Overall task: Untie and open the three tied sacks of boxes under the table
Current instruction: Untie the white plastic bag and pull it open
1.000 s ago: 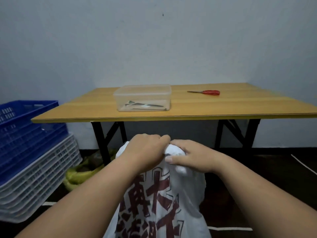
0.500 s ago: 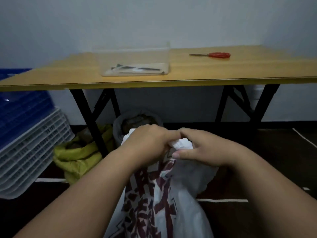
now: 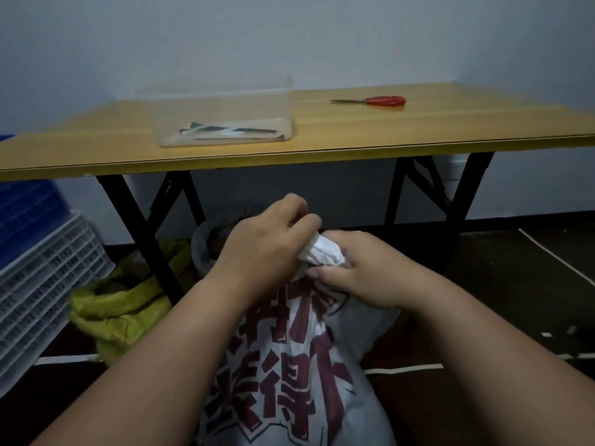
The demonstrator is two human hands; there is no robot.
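Note:
A white sack (image 3: 289, 375) with dark red printed characters stands on the floor in front of me. Its bunched neck (image 3: 322, 252) sticks up between my hands. My left hand (image 3: 264, 246) is closed around the neck from the left. From the right, my right hand (image 3: 363, 272) pinches the neck with its fingers. Behind them, under the wooden table (image 3: 418, 133), a grey sack (image 3: 206, 239) stands with its mouth open. A yellow-green sack (image 3: 116, 310) lies to its left by the table leg, also open as far as I can tell.
On the table are a clear plastic box (image 3: 225, 114) and red-handled scissors (image 3: 373, 100). Stacked blue and white crates (image 3: 35, 252) stand at the left. Black table legs (image 3: 141, 239) cross on both sides. White tape lines mark the dark floor.
My view has dropped lower, so the sacks under the table show more. My left hand's fingers have lifted and shifted on the neck; both hands stay on the white sack.

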